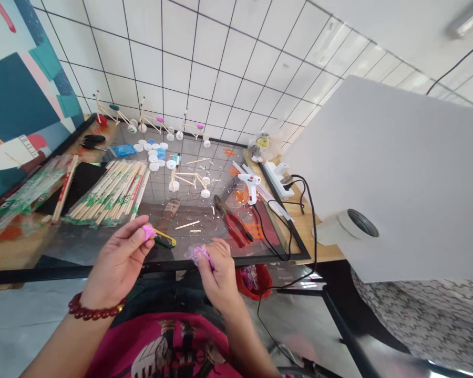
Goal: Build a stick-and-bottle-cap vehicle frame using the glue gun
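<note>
Between the thumb and fingers of my left hand (pixel 116 257) is a small lump of pink modelling clay (pixel 148 232). My right hand (pixel 219 270) is closed around a crumpled clear plastic wrapper (pixel 196 253) with more pink-purple clay in it. Both hands are over the table's front edge, apart from each other. Just beyond my left fingers lies a yellow and green utility knife (pixel 165 239). A little stick bicycle (pixel 187 179) with white cap wheels stands farther back. Along the wall are three more such bicycles (pixel 153 122), with pink or green seats.
Bagged chopsticks (pixel 110 194) lie at left, near white and blue bottle caps (pixel 155 152). On the right are red-handled pliers (pixel 234 220), a white glue gun (pixel 251 185) with its cord, and a power strip (pixel 278 178). A red bin (pixel 256 283) sits below the table edge.
</note>
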Available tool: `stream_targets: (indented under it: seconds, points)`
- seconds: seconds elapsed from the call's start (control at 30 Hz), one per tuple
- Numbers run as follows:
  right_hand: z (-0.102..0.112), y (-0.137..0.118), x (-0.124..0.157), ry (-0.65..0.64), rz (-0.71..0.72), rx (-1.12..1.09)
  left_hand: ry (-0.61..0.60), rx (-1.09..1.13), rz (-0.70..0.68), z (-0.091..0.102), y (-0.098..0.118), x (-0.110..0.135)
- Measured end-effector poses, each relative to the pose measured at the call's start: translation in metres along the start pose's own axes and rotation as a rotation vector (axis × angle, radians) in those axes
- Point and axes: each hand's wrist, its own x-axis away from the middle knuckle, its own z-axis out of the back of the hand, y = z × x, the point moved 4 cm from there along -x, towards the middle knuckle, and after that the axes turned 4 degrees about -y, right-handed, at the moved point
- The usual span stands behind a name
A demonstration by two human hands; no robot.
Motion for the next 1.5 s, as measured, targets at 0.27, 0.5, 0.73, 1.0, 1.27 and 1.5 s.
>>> stream_targets:
  seconds: [0.27, 0.5, 0.73, 1.0, 1.27, 1.5]
  points:
    - [-0.012, 0.009, 0.001, -0.096, -0.160, -0.512, -0.291, -0.176, 0.141, -0.019, -0.021, 0.020]
    - [-0.014, 0.002, 0.000, -0.112, -0.116, -0.478, -0.348, -0.699, -0.382, -0.018, -0.021, 0.023]
    - [-0.002, -0.006, -0.007, -0.108, -0.067, -0.179, -0.322, -0.791, -0.514, -0.019, -0.012, 0.028]
    - [0.004, -0.007, -0.012, -0.084, -0.032, -0.493, -0.410, -0.923, -0.479, -0.027, -0.009, 0.031]
    - [0.001, -0.004, -0.012, -0.055, 0.004, -0.334, -0.374, -0.887, -0.427, -0.026, -0.015, 0.028]
    - [-0.005, 0.007, -0.002, 0.050, -0.186, -0.444, -0.476, -0.935, -0.123, -0.023, -0.034, 0.029]
